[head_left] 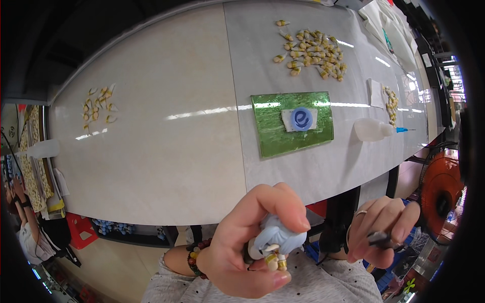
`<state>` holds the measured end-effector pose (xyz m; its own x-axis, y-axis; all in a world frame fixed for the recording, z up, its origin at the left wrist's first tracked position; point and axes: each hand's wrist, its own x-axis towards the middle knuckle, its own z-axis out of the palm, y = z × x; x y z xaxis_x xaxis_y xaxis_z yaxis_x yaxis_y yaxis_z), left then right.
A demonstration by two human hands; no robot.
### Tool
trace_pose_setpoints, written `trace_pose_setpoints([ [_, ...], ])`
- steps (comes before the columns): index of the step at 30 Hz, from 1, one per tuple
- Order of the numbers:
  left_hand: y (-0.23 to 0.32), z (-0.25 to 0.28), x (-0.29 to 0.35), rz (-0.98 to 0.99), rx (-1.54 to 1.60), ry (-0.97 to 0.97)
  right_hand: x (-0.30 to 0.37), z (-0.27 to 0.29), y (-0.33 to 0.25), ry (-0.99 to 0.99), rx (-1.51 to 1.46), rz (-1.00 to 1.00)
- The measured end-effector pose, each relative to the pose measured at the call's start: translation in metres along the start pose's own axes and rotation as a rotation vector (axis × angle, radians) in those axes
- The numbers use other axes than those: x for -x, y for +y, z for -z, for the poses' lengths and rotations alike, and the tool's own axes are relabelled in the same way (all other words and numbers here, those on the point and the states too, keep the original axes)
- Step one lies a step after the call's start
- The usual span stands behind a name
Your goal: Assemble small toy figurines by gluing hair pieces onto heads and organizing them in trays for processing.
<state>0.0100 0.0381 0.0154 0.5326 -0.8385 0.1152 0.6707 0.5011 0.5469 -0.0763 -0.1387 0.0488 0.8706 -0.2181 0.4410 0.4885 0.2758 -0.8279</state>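
Note:
My left hand (252,237) is closed round a small figurine (279,237) with pale blue hair and cream-and-gold parts at its lower end. Fingers cover much of the figurine. To the right, my right hand (381,227) pinches a small dark piece (380,239) between thumb and fingers; its exact kind does not show. Beyond my hands, a green glass-like slab (273,141) lies on the table, bearing a white pad (287,121) with a round blue cap (301,119) on it. A translucent squeeze bottle (371,130) with a blue needle tip lies right of the slab.
Many small cream-and-gold parts (316,53) are heaped at the far right of the table (177,151); smaller groups lie at the left (98,105) and right edge (391,103). An orange fan (442,187) stands at right. Another person's arm (22,199) shows far left, near a red stool (81,231).

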Motion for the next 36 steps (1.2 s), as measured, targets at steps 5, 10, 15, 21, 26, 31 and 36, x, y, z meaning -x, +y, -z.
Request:
trace_pose_setpoints([
  [5,0.002,-0.013,0.002,0.010,0.253,0.170,-0.012,0.010,0.005,-0.246,-0.263,-0.167],
  [10,-0.017,0.002,-0.007,-0.186,0.094,-0.068,-0.008,-0.006,0.002,-0.030,0.020,-0.189],
  [15,-0.017,0.007,-0.007,-0.301,-0.026,-0.171,-0.016,-0.016,0.008,-0.059,0.159,-0.250],
  [21,-0.003,-0.014,0.001,-0.016,0.104,0.176,-0.017,-0.012,0.003,-0.094,0.206,-0.317],
  [26,-0.026,0.007,-0.011,-0.347,-0.041,-0.098,-0.023,-0.017,0.006,-0.095,0.216,-0.322],
  [31,-0.025,0.011,-0.011,-0.313,0.000,-0.151,-0.020,-0.020,0.003,-0.060,0.248,-0.309],
  [36,-0.024,0.009,-0.010,-0.290,0.004,-0.158,-0.019,-0.022,0.004,-0.048,0.265,-0.290],
])
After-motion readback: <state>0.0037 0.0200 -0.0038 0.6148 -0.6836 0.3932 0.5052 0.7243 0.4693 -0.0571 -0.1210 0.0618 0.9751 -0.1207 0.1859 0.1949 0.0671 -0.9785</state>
